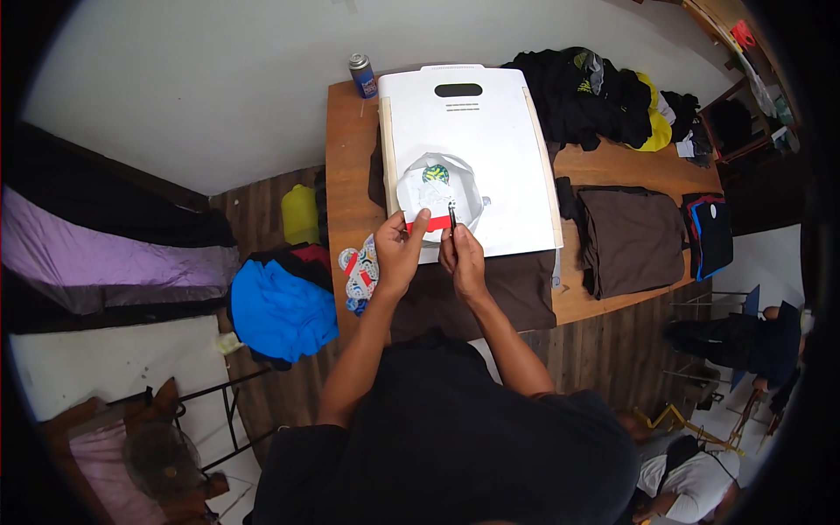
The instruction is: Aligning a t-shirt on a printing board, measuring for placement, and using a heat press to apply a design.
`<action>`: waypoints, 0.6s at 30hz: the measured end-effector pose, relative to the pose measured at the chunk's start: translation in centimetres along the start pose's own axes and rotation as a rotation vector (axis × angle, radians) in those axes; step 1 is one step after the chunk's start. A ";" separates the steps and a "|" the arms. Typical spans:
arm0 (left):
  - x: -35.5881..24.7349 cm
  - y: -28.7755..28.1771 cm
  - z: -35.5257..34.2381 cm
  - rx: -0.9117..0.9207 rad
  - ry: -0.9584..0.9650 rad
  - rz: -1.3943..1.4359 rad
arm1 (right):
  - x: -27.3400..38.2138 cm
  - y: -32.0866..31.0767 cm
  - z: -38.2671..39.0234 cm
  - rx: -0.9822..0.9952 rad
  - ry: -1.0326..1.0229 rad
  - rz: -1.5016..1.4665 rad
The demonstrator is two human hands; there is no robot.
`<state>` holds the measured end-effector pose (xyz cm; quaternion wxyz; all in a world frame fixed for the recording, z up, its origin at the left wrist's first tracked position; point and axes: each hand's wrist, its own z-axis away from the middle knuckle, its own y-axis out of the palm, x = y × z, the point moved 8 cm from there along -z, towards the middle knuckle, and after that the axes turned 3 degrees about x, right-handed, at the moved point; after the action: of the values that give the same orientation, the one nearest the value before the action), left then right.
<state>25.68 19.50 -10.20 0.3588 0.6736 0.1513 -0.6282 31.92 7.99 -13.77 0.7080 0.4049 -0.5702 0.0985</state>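
Red strip [430,224]: pinched in your left hand [400,251]
Black tool [452,216]: held in your right hand [465,255]
Green disc [435,175]: beyond both

Board [507,157] on table [348,157], can [362,79] behind left, patches [357,269] at left, cloth [634,241] at right

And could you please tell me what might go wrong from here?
The slim black tool in the right hand is close to the red strip held by the left hand; if sharp, it could nick a finger.
The patches lie loosely by the table's left edge, so some might slide off.
The spray can stands near a corner and could be knocked over.
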 end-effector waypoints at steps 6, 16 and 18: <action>0.4 0.2 0.2 0.019 -0.016 -0.016 | 0.2 0.2 -0.1 0.007 -0.029 -0.018; 0.2 0.3 0.1 0.010 0.001 -0.008 | 0.1 -0.3 0.0 0.003 -0.011 -0.003; 0.0 0.4 0.2 0.009 0.004 -0.008 | 0.1 -0.4 0.0 -0.005 -0.002 -0.006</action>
<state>25.82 19.13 -10.12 0.3530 0.6758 0.1516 -0.6290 32.22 7.70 -13.84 0.7087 0.4052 -0.5698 0.0945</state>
